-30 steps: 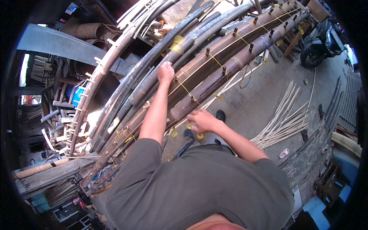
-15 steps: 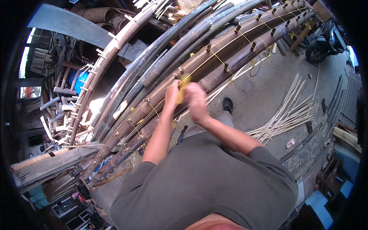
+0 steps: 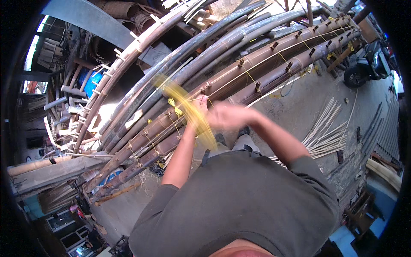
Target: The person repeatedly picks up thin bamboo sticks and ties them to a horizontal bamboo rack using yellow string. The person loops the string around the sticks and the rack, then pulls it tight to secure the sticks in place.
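Observation:
My left hand [image 3: 198,109] is closed at the near side of a long brown bamboo pole [image 3: 222,79], its thumb upward. It appears to grip yellow twine [image 3: 195,115], which streaks in a blurred arc across the hand and pole. My right hand [image 3: 229,115] is just to its right, smeared by motion, its fingers unclear. A small yellow twine bundle [image 3: 173,105] hangs on the pole left of my hands. Short pegs [image 3: 240,63] stick out along this pole. A second pegged bamboo pole [image 3: 274,81] runs parallel, nearer to me, with yellow ties between them.
Dark curved poles [image 3: 192,55] lie beyond the bamboo. Another pegged pole [image 3: 115,70] curves at the left. Thin split strips [image 3: 325,128] are spread on the concrete floor [image 3: 291,111] at the right. A motorbike [image 3: 368,66] stands at the far right.
The yellow twine, bunched between my hands before, now sweeps wide across the left hand and pole. My right hand has turned and moved slightly right and down. The view has shifted a little.

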Demonstrator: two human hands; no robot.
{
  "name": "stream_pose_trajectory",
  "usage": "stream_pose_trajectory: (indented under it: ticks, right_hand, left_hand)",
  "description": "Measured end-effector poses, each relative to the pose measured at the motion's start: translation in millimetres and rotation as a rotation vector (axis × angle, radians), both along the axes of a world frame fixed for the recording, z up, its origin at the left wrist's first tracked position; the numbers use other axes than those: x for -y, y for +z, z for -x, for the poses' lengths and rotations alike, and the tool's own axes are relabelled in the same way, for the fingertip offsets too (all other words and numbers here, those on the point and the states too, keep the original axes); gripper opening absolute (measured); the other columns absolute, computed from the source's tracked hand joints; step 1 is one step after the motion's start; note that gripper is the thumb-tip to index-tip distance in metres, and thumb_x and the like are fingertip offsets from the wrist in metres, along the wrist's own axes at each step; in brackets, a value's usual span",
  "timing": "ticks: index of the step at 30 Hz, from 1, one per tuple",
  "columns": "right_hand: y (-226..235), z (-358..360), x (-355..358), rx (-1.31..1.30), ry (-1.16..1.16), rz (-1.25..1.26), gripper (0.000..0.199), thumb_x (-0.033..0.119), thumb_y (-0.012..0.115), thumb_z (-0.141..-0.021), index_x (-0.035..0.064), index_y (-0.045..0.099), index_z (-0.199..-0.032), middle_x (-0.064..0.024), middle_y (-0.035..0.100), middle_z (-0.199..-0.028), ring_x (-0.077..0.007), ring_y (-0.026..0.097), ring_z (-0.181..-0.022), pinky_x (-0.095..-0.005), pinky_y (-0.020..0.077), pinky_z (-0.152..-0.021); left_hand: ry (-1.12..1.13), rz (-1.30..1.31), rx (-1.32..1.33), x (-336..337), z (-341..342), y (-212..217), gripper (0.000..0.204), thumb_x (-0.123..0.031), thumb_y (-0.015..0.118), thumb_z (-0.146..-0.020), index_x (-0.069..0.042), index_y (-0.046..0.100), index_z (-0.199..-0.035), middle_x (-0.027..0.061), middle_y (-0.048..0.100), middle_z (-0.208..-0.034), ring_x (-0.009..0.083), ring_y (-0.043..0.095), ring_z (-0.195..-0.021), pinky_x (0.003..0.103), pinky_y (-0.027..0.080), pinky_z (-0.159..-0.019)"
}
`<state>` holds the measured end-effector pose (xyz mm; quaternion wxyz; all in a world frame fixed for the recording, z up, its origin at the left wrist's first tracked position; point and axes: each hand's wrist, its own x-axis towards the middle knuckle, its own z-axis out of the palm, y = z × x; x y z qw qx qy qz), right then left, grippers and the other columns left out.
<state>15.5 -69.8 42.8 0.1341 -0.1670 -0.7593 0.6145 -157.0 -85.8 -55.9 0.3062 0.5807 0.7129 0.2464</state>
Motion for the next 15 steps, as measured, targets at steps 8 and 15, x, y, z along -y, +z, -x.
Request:
stream_pose_trajectory:
  ticks: [8, 15]
  right_hand:
    - [-59.5, -2.9, 75.2, 0.141, -0.162, -0.168, 0.047, 0.038, 0.049, -0.095, -0.0005, 0.062, -0.07, -0.0255, 0.057, -0.066, -0.0454, 0.056, -0.063, -0.0502, 0.0455, -0.061]
    - [-96.2, -11.8, 76.7, 0.373, -0.215, -0.183, 0.037, 0.03, 0.052, -0.091, -0.0027, 0.062, -0.076, -0.0263, 0.061, -0.073, -0.0431, 0.06, -0.071, -0.0496, 0.0478, -0.068]
  left_hand:
    - [0.007, -0.35, 0.291, -28.7, -1.8, 13.2, 0.034, -0.026, 0.047, -0.1, 0.0, 0.067, -0.092, 0.0096, 0.07, -0.077, 0.0121, 0.065, -0.069, 0.03, 0.049, -0.063]
    - [0.089, -0.31, -0.205, -124.9, 30.2, -44.8, 0.031, -0.026, 0.046, -0.095, -0.005, 0.068, -0.093, 0.0191, 0.068, -0.086, 0.0407, 0.065, -0.082, 0.049, 0.05, -0.071]
